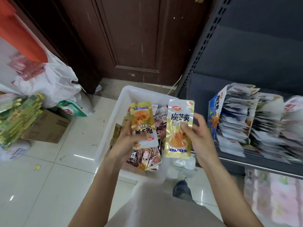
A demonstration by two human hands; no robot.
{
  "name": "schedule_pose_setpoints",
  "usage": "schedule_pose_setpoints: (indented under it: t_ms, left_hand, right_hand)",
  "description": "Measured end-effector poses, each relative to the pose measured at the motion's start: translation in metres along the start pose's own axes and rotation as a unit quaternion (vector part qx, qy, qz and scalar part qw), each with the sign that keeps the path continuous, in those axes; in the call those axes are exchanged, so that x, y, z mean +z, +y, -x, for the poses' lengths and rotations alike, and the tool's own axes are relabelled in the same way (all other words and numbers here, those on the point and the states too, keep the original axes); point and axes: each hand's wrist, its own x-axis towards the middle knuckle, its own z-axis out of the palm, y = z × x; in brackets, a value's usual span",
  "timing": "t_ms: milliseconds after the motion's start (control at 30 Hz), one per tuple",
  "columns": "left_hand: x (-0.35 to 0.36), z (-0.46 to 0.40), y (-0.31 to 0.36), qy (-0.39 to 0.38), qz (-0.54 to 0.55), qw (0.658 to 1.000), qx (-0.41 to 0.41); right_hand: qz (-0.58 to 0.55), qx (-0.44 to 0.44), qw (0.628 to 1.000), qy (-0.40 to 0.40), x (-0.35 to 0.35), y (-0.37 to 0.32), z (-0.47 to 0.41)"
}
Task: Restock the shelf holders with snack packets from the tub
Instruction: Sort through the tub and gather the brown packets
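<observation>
- Shop corner, pale tiled floor (49, 161), dark wooden door (131, 38) behind, dark metal shelf (255, 163) on your right.
- White tub (106, 128) sits on the floor between your feet and the door, just beside the shelf; loose snack packets (144, 158) lie inside, mostly brown and red ones.
- Your left hand (126, 141) has its grip pinched round a gold packet (142, 123), held upside down over the tub, with what looks like more behind it.
- Your right hand (198, 136) holds a second gold packet (178, 128) upright, thumb across its face, fingers behind.
- Shelf holders (216, 110): the blue cardboard one nearest you already stands packed with packets on edge; the rows further right are blurred but also look full.
- Progress, as a judgement: well under way, not finished. Much stock is shelved, yet the tub holds a good layer.
- Left to do: place both gold packets in their matching holder, then go on emptying the tub.
- Elsewhere: white plastic bags (54, 82), a cardboard box (47, 126), green-and-yellow packs (19, 115) at left.
</observation>
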Motion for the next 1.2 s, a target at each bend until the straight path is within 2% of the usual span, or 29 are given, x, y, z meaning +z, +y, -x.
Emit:
schedule_pose_setpoints:
  t_ms: [100,200,300,400,467,533,567,600,667,733,800,867,967,1133,1200]
  left_hand:
    - [0.036,0.005,0.006,0.01,-0.152,0.986,0.074]
    - [0.075,0.006,0.015,0.025,-0.282,0.946,0.16]
    - [0.115,0.004,0.024,0.055,-0.313,0.917,0.241]
    - [0.16,0.0,0.037,0.086,-0.302,0.907,0.28]
    - [0.192,-0.008,0.049,0.066,-0.286,0.905,0.308]
    - [0.226,-0.017,0.063,0.044,-0.326,0.879,0.346]
    - [0.244,-0.023,0.069,0.038,-0.375,0.849,0.369]
    - [0.261,-0.029,0.074,0.034,-0.442,0.805,0.395]
    - [0.297,-0.042,0.08,0.014,-0.589,0.684,0.431]
    - [0.333,-0.06,0.075,-0.019,-0.707,0.572,0.415]
    - [0.361,-0.077,0.065,-0.044,-0.786,0.497,0.366]
    - [0.376,-0.091,0.053,-0.055,-0.831,0.436,0.34]
    - [0.38,-0.107,0.036,-0.072,-0.861,0.375,0.335]
    - [0.372,-0.117,0.003,-0.131,-0.896,0.322,0.277]
    - [0.366,-0.113,-0.011,-0.151,-0.897,0.317,0.27]
  right_hand:
    - [0.018,-0.084,0.995,0.041,-0.036,-0.019,0.011]
    - [0.013,-0.172,0.979,0.109,-0.087,-0.038,0.018]
    - [-0.022,-0.251,0.951,0.178,-0.152,-0.058,0.026]
    - [-0.034,-0.287,0.929,0.23,-0.212,-0.075,0.031]
    - [-0.034,-0.295,0.92,0.257,-0.244,-0.08,0.031]
    - [-0.033,-0.297,0.912,0.28,-0.267,-0.084,0.028]
    - [-0.033,-0.3,0.911,0.283,-0.276,-0.084,0.027]
    - [-0.034,-0.302,0.91,0.283,-0.283,-0.084,0.027]
    - [-0.042,-0.301,0.908,0.289,-0.294,-0.084,0.026]
    - [-0.059,-0.297,0.906,0.295,-0.302,-0.083,0.025]
    - [-0.075,-0.298,0.903,0.299,-0.308,-0.082,0.025]
    - [-0.087,-0.299,0.901,0.303,-0.313,-0.083,0.025]
    - [-0.1,-0.291,0.902,0.304,-0.32,-0.083,0.024]
    - [-0.115,-0.268,0.91,0.296,-0.326,-0.089,0.011]
    - [-0.09,-0.279,0.913,0.283,-0.324,-0.095,-0.001]
